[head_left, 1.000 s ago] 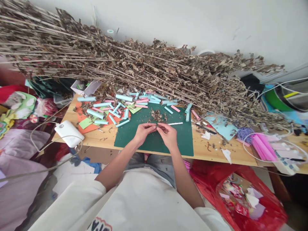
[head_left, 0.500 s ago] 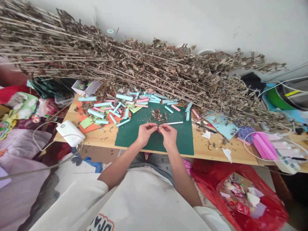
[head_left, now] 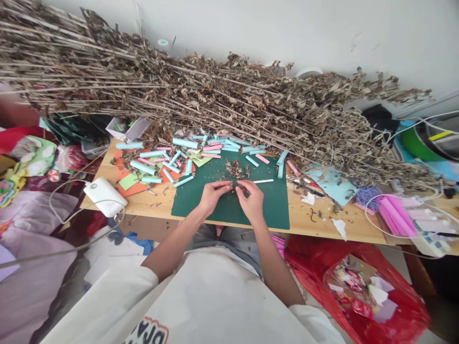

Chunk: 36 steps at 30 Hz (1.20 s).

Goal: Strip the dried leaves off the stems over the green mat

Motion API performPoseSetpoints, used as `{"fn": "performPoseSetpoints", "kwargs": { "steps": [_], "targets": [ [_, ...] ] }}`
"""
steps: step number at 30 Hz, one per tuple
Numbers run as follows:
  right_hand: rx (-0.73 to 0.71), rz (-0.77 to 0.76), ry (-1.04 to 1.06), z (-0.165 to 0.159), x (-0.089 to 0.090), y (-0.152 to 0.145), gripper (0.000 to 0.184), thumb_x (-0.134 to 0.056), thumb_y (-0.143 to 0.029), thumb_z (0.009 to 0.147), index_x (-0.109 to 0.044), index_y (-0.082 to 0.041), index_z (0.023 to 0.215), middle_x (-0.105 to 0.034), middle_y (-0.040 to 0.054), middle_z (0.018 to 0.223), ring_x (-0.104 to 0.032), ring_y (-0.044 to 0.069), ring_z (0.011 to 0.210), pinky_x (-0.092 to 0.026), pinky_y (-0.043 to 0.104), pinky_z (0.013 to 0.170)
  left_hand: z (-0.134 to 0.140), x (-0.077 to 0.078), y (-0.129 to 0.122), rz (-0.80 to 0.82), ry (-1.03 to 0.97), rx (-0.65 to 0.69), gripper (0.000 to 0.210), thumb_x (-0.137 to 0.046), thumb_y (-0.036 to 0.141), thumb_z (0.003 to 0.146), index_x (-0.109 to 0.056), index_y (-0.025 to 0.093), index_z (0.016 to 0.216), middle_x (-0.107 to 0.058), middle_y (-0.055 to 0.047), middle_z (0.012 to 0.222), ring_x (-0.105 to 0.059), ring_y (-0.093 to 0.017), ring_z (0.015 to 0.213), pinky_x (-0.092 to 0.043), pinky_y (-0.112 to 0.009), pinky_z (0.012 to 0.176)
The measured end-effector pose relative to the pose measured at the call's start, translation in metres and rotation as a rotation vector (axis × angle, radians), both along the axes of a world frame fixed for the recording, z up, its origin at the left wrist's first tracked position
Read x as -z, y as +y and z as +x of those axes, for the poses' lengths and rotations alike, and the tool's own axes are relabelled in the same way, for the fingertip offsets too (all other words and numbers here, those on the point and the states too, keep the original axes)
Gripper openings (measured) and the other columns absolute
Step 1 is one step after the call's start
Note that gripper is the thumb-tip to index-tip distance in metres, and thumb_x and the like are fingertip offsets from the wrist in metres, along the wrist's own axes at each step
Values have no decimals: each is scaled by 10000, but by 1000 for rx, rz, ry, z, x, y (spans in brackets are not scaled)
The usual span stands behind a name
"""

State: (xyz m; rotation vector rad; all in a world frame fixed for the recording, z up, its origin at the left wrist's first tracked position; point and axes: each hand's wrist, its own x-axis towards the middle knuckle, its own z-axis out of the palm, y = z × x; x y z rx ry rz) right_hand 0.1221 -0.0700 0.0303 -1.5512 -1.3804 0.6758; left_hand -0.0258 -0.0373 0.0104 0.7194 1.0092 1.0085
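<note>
Over the green cutting mat [head_left: 195, 203], my left hand [head_left: 214, 196] pinches small brown bits of dried leaf between thumb and fingers. My right hand [head_left: 251, 197] faces it a short gap away, its thumb and fingers also closed on dark leaf crumbs, partly hidden by the fingers. Just beyond my fingertips lies a small heap of crumbled dried leaves [head_left: 234, 168]. A thin white stick [head_left: 263, 181] rests on the mat beside my right hand. Loose crumbs are scattered on the mat under and between my hands.
Dried leafy stalks [head_left: 215, 100] span the table's back. Blue paper rolls [head_left: 184, 143] and pink paper rolls [head_left: 262, 158] lie around the mat's far edge. A white power bank [head_left: 105, 197] sits at left, purple yarn [head_left: 368, 197] at right. Below hangs a red plastic bag [head_left: 311, 267] of scraps.
My hands were together at the fingertips and have moved slightly apart. More leaf crumbs now show on the mat between them. The white stick is more exposed.
</note>
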Motion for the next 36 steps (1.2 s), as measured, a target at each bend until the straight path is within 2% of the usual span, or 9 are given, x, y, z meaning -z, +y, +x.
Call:
{"fn": "performPoseSetpoints", "kwargs": {
  "steps": [4,8,11,15,17,22,27,32,36],
  "targets": [
    [-47,-62,129,-2,2,2,243,-609,-347,831,-740,-213,986,-739,65,973,-692,188,829,-569,316,795,2,2,0,61,64,38,322,-835,326,628,-772,155,893,-754,-70,895,-684,-182,804,-531,-349,867],
    [-11,-93,54,-6,5,2,204,-595,-340,822,-751,-216,865,-748,55,852,-688,198,739,-565,332,756,4,0,-2,158,209,52,250,-803,330,650,-753,154,820,-741,-61,819,-683,-186,758,-543,-333,803],
    [46,-73,38,-11,7,3,192,-591,-331,802,-735,-208,837,-743,63,843,-678,198,735,-555,336,761,7,-3,-3,188,279,4,200,-783,312,660,-744,163,789,-734,-54,805,-677,-178,734,-541,-313,760],
    [223,-101,338,-9,9,8,229,-623,-382,753,-699,-175,812,-716,52,723,-661,183,655,-557,310,661,8,-6,0,60,92,-112,216,-813,289,618,-735,155,768,-717,-35,731,-656,-148,683,-529,-298,748],
    [251,-98,385,-4,9,10,235,-643,-383,739,-700,-169,814,-715,51,718,-660,180,655,-558,308,662,6,-7,3,10,17,-123,249,-834,297,602,-742,150,781,-719,-36,731,-654,-143,687,-524,-300,766],
    [166,-126,210,1,4,5,207,-646,-348,766,-741,-179,838,-747,72,831,-683,192,726,-571,332,740,1,-5,6,34,71,-44,303,-850,321,602,-779,164,851,-748,-67,862,-668,-173,793,-516,-334,850],
    [32,-76,310,-7,5,1,271,-667,-358,771,-747,-195,972,-731,84,1032,-698,203,894,-590,337,815,4,-6,4,102,91,19,271,-834,317,620,-787,177,847,-746,-70,940,-671,-196,880,-503,-351,906],
    [68,-31,240,-10,1,-1,205,-659,-342,784,-767,-204,892,-748,73,935,-699,201,840,-588,345,809,5,-7,4,69,90,34,319,-848,324,594,-775,151,853,-751,-71,841,-684,-194,776,-531,-372,864],
    [42,-21,114,-7,0,-3,181,-631,-324,794,-763,-207,837,-751,58,875,-691,189,765,-581,321,747,5,-5,3,145,219,66,269,-812,330,631,-756,143,816,-742,-62,783,-684,-185,723,-554,-336,777]
  ]
}}
